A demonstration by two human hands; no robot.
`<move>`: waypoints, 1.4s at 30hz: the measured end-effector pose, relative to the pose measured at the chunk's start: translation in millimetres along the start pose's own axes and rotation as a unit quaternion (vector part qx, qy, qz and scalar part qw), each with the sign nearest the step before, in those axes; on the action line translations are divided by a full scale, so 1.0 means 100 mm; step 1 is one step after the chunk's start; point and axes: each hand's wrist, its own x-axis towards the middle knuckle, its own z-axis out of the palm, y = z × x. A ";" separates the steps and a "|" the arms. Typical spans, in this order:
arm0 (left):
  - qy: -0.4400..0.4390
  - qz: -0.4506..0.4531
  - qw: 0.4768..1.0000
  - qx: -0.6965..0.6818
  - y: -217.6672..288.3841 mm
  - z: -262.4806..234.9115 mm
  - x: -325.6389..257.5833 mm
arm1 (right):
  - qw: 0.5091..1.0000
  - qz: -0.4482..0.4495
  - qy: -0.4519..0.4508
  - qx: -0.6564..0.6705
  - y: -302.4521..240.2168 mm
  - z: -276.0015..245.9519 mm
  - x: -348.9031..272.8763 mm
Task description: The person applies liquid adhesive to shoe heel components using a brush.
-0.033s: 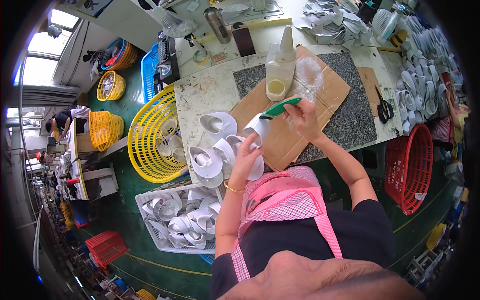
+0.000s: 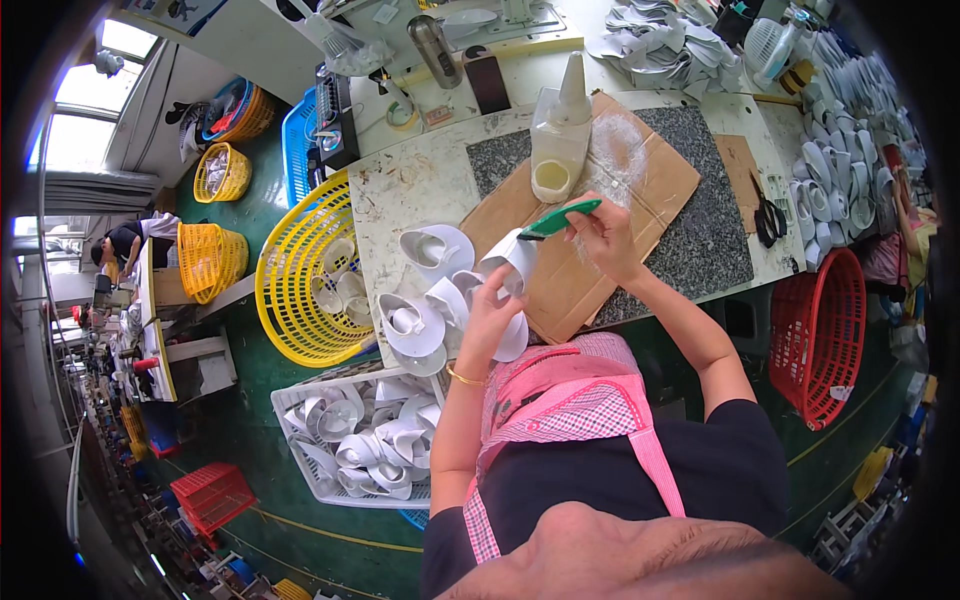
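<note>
Left hand: fingers [image 2: 492, 292] closed on a white curved piece [image 2: 512, 256], pinched low, probably to leave its upper rim exposed.
Right hand [image 2: 606, 238]: gripping a green-handled brush [image 2: 572, 214] by its handle, dark tip aimed left at that rim; contact can't be confirmed.
Held piece: raised near tabletop [image 2: 400, 195] front edge, over cardboard's left side.
Crate [image 2: 290, 402]: white, full of similar pieces, by tabletop's near-left corner; likely there for short left-hand reach.
Loose pieces [image 2: 437, 249]: clustered at tabletop's near-left, beside left hand.
Yellow basket [image 2: 300, 345]: along tabletop's left edge, few pieces inside.
Cardboard [image 2: 650, 190]: askew on a speckled slab [image 2: 720, 240], presumably shielding it.
Cut-open bottle [image 2: 562, 135]: cardboard's far end, opening facing the person, presumably for easy dipping.
Scissors [image 2: 768, 220]: tabletop's right edge, out of the way.
</note>
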 end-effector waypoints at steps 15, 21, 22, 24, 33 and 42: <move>0.154 0.019 0.988 0.003 -0.15 -0.22 0.23 | 0.918 -0.158 0.065 -0.359 1.02 -0.21 0.46; 0.198 0.072 0.976 -0.062 -0.24 -0.17 0.27 | 0.952 0.145 0.185 -0.196 1.10 -0.33 0.34; 0.194 0.067 0.978 -0.039 -0.24 -0.16 0.29 | 0.952 0.144 0.185 -0.195 1.02 -0.29 0.33; 0.193 0.060 0.979 -0.016 -0.23 -0.11 0.29 | 0.983 0.106 0.147 -0.028 0.65 -0.08 0.16; 0.139 0.089 0.984 0.064 -0.15 0.01 0.28 | 0.995 -0.025 0.053 -0.076 0.10 0.11 0.03; 0.123 0.048 0.981 0.139 -0.40 -0.04 -0.06 | 0.997 0.031 -0.026 -0.069 0.03 0.05 -0.11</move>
